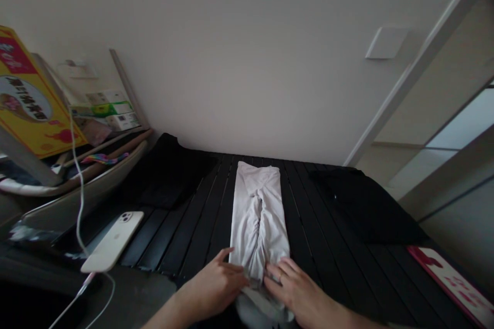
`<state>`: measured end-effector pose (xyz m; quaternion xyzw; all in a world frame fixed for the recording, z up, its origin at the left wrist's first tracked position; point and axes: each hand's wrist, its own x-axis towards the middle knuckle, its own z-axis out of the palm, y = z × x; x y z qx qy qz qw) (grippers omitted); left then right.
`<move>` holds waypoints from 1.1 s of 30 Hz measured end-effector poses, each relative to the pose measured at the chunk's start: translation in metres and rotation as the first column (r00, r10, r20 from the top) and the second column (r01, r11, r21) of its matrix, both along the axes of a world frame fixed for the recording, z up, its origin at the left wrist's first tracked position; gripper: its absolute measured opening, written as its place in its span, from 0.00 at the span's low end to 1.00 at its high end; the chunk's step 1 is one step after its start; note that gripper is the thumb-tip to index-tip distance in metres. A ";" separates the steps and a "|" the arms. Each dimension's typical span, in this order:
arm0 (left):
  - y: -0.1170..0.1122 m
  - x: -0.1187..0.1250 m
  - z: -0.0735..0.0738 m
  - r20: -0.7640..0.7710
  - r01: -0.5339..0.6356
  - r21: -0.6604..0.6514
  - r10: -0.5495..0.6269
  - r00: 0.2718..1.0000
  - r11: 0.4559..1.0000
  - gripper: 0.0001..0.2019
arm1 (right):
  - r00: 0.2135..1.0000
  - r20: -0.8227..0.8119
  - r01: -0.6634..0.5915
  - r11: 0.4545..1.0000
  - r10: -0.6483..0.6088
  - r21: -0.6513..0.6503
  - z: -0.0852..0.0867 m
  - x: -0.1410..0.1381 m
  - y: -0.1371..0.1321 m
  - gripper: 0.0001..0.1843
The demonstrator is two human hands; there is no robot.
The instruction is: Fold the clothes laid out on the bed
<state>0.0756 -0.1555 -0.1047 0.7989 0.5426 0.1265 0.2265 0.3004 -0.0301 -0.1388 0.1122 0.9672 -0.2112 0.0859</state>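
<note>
A white ruched garment (259, 211) lies in a long narrow strip on the black slatted surface, with gathers running down its middle. At its near end my left hand (222, 280) grips the left side, one finger stretched out along the edge and the others bent onto the fabric. My right hand (291, 282) holds the right side, its fingers bent over the cloth. Between the hands the near end is bunched and turned up, and partly hidden. The fingertips under the cloth do not show.
Folded black cloths lie left (162, 175) and right (366, 205) on the slatted surface (200, 216). A white phone (113, 241) with a cable sits at the left front. Behind it stands a rack with a yellow box (34, 97). A red-and-white flat item (455, 282) lies at right. A wall closes the back.
</note>
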 end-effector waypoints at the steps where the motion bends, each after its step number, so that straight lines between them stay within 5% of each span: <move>1: 0.002 0.002 0.008 0.053 0.047 -0.053 -0.044 0.998 0.998 0.14 | 0.999 0.009 -0.042 0.998 0.042 -0.051 0.009 0.001 0.002 0.23; 5: 0.022 -0.003 0.035 0.227 0.259 -0.267 -0.201 0.953 0.928 0.11 | 0.973 0.073 -0.170 0.894 0.218 -0.414 0.051 0.005 0.033 0.04; 7: 0.042 -0.012 0.042 0.226 0.223 -0.288 -0.160 0.961 0.931 0.11 | 0.985 0.064 -0.106 0.847 0.162 -0.521 0.058 0.003 0.057 0.02; 10: 0.082 -0.029 0.041 0.137 -0.053 -0.187 0.080 0.987 0.981 0.11 | 0.989 -0.035 0.108 0.866 -0.143 -0.487 0.050 -0.009 0.098 0.05; 12: 0.112 -0.040 0.035 0.087 -0.253 -0.087 0.260 0.962 0.964 0.11 | 0.919 -0.172 0.262 0.874 -0.356 -0.409 0.041 -0.023 0.125 0.06; 19: 0.190 -0.054 0.012 0.020 -0.622 0.281 0.644 0.765 0.731 0.13 | 0.634 -0.450 0.625 0.759 -0.629 -0.182 0.023 -0.081 0.186 0.12; 25: 0.171 -0.048 -0.017 -0.115 -0.748 0.353 0.819 0.562 0.562 0.18 | 0.629 -0.345 0.769 0.623 -0.696 0.144 -0.008 -0.073 0.187 0.16; 29: 0.148 -0.036 -0.043 -0.273 -0.749 0.309 0.809 0.521 0.587 0.19 | 0.668 -0.109 0.740 0.644 -0.736 0.194 -0.027 -0.062 0.183 0.15; 33: 0.145 -0.022 -0.058 -0.227 -0.737 0.292 0.792 0.566 0.610 0.17 | 0.674 -0.089 0.738 0.659 -0.734 0.145 -0.038 -0.068 0.176 0.13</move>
